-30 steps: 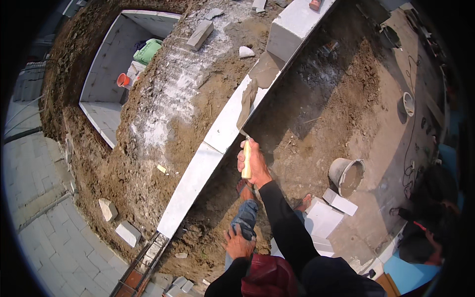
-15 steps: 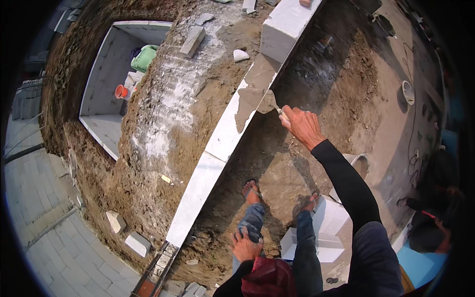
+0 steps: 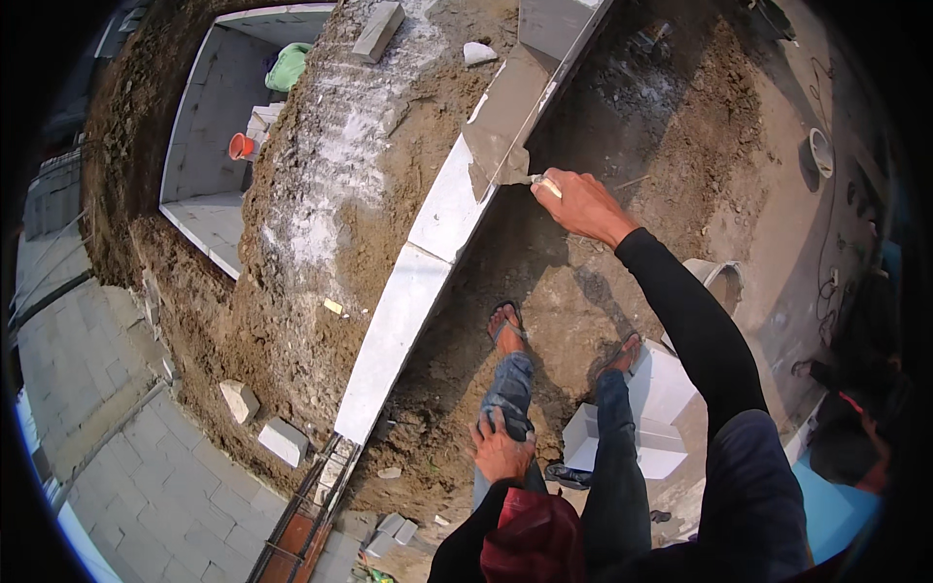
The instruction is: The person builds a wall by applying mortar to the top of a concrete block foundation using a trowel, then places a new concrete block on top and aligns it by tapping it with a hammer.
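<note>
My right hand (image 3: pixel 586 206) is closed round the pale handle of a trowel (image 3: pixel 511 165). The trowel's blade lies on wet grey mortar (image 3: pixel 507 100), which covers the top of a low wall of white blocks (image 3: pixel 389 335). A thin line runs along the wall's right edge. Beyond the mortar, one more block (image 3: pixel 552 23) stands higher on the wall, cut off by the picture's upper edge. My left hand (image 3: pixel 502 449) rests on my bent left knee with its fingers spread and nothing in it.
White blocks (image 3: pixel 649 398) lie beside my right foot, with a round bucket (image 3: pixel 717 282) behind my right forearm. Steel bars (image 3: pixel 301 520) jut from the wall's near end. To the left is a block-lined pit (image 3: pixel 194 189) with an orange bucket (image 3: pixel 241 146). Another person (image 3: pixel 855 437) is at far right.
The trowel has moved back along the wall toward me, and the mortar now lies smoother and wider. My left hand stays on the knee. The whole view has shifted a little.
</note>
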A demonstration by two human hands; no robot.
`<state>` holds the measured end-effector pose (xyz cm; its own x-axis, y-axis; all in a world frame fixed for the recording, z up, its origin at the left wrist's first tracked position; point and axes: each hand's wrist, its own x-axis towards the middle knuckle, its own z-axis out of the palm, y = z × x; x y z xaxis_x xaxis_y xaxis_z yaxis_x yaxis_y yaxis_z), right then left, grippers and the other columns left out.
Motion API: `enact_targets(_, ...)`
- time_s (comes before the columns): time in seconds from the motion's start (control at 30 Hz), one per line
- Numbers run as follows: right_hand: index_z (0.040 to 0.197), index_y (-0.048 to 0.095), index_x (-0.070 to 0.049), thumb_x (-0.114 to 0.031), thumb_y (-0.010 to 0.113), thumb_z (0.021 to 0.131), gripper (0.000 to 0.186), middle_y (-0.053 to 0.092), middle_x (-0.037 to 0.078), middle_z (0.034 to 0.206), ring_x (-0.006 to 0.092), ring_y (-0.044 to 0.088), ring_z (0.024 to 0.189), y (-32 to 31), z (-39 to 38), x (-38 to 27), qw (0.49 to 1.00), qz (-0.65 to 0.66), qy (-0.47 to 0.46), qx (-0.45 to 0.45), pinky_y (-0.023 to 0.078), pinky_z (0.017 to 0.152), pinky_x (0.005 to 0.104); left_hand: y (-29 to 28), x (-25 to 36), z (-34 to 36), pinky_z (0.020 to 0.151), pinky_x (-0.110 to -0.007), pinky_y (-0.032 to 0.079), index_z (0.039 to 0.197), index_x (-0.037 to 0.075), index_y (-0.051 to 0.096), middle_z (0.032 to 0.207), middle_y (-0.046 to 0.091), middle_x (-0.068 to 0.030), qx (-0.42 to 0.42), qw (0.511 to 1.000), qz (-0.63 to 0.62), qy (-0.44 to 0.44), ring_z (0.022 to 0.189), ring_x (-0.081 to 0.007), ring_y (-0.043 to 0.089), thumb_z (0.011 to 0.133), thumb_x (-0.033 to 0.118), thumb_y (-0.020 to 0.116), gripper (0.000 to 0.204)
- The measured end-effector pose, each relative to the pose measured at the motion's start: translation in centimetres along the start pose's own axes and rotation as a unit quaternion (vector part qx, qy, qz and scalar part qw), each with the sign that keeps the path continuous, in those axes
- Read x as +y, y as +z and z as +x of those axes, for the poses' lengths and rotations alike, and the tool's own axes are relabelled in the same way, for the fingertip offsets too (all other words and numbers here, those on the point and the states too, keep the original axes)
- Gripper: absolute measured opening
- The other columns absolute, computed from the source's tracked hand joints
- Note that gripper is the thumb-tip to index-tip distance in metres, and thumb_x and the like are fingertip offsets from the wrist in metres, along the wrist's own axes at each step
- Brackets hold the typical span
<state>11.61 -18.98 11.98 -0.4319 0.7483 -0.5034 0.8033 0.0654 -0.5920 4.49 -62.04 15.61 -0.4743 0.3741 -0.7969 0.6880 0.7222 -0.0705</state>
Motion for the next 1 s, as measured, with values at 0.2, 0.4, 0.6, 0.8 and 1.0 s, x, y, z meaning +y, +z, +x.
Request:
enact_targets(0.2, 0.113, 0.068, 0.000, -0.043, 0.055, 0.101, 0.046, 0.072, 0.030, 0.099, 0.0510, 0.068, 0.097, 4.0, -4.3, -2.7, 0.993, -0.017, -0.035, -0.107, 0.052, 0.088, 0.0563, 1.8, -0.5, -1.4, 0.117, -0.063, 0.033, 0.153, 0.019, 0.049, 0.159, 0.044, -0.0103, 0.006, 1.000, -0.012, -0.012, 0.150, -0.0402, 0.035, 0.075, 0.048, 0.080, 0.089)
enact_targets(0.4, 0.111, 0.064, 0.001, -0.045, 0.056, 0.104, 0.047, 0.068, 0.028, 0.092, 0.0503, 0.064, 0.088, 8.2, -6.6, -1.7, 0.980, 0.137, -0.092, -0.111, 0.049, 0.076, 0.0519, 3.7, -1.2, -2.2, 0.118, -0.064, 0.031, 0.154, 0.019, 0.047, 0.160, 0.042, -0.0109, 0.001, 1.000, 0.002, -0.015, 0.150, -0.0410, 0.034, 0.075, 0.050, 0.079, 0.091)
enact_targets(0.6, 0.116, 0.059, -0.001, -0.040, 0.056, 0.104, 0.041, 0.069, 0.027, 0.085, 0.0528, 0.064, 0.083, 11.8, -2.4, -1.4, 0.978, 0.153, -0.092, 0.111, 0.051, 0.070, 0.0549, 4.3, -0.3, -2.8, 0.119, -0.063, 0.031, 0.155, 0.020, 0.046, 0.161, 0.041, -0.0105, -0.027, 0.999, -0.006, -0.031, 0.152, -0.0403, 0.030, 0.074, 0.050, 0.078, 0.092)
enact_targets(0.8, 0.113, 0.058, -0.003, -0.036, 0.057, 0.104, 0.034, 0.066, 0.027, 0.073, 0.0515, 0.065, 0.073, 15.3, -10.1, -0.3, 0.998, 0.031, -0.040, 0.022, 0.049, 0.065, 0.0582, 5.5, -0.9, -2.6, 0.114, -0.073, 0.031, 0.157, 0.025, 0.042, 0.163, 0.037, -0.0076, -0.033, 0.999, -0.012, -0.036, 0.154, -0.0397, 0.027, 0.073, 0.053, 0.077, 0.095)
enact_targets(1.0, 0.104, 0.055, -0.005, -0.032, 0.061, 0.102, 0.028, 0.066, 0.024, 0.070, 0.0488, 0.065, 0.069, 8.6, -7.6, 0.3, 0.982, -0.117, -0.142, 0.034, 0.049, 0.060, 0.0578, 4.2, -0.9, -2.6, 0.118, -0.069, 0.028, 0.157, 0.023, 0.043, 0.164, 0.037, -0.0096, -0.037, 0.998, 0.001, -0.050, 0.154, -0.0395, 0.027, 0.074, 0.052, 0.078, 0.094)
